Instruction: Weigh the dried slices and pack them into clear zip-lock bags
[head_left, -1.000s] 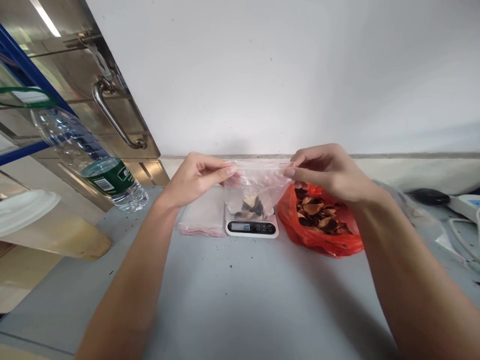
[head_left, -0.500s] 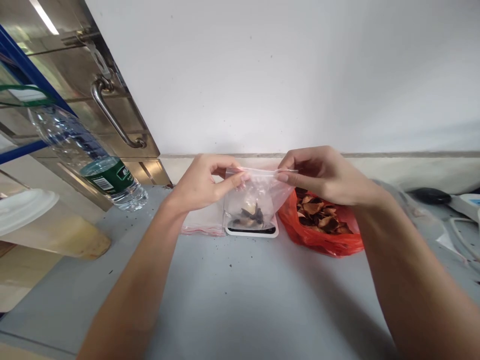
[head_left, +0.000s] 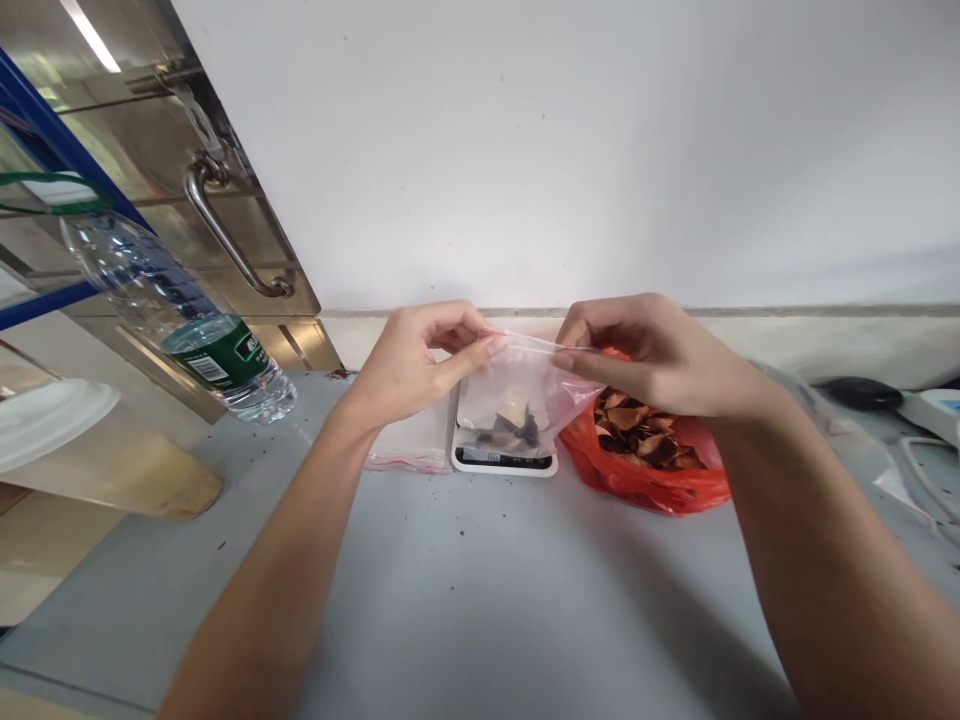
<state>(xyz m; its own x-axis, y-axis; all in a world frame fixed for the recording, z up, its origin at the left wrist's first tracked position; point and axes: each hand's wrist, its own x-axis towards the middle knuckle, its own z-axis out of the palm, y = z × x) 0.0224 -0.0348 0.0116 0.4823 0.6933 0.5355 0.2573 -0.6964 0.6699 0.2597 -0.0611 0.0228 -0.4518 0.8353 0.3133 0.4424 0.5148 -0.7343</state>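
A clear zip bag (head_left: 551, 385) with some dark and pale dried pieces (head_left: 511, 425) in its bottom hangs between my hands. My left hand (head_left: 431, 355) pinches the bag's top edge at the left, thumb against fingers. At the right of the same edge, my right hand (head_left: 630, 350) is closed in a pinch. Behind and below the bag is a small white digital scale (head_left: 461, 464) with a dark display strip, partly seen through the plastic. I cannot tell whether the bag touches it.
Flat zip bags (head_left: 412, 440) lie left of the scale. A red plastic bag (head_left: 652, 495) holding brown dried peel-like pieces sits on the right. A water bottle (head_left: 217, 350) and a lidded cup (head_left: 97, 450) stand at the left. A white wall (head_left: 570, 150) rises behind the grey table (head_left: 480, 620).
My left hand has slid slightly right along the bag's top. The bag has shifted right and its mouth edge now slants, showing more of the scale's display.
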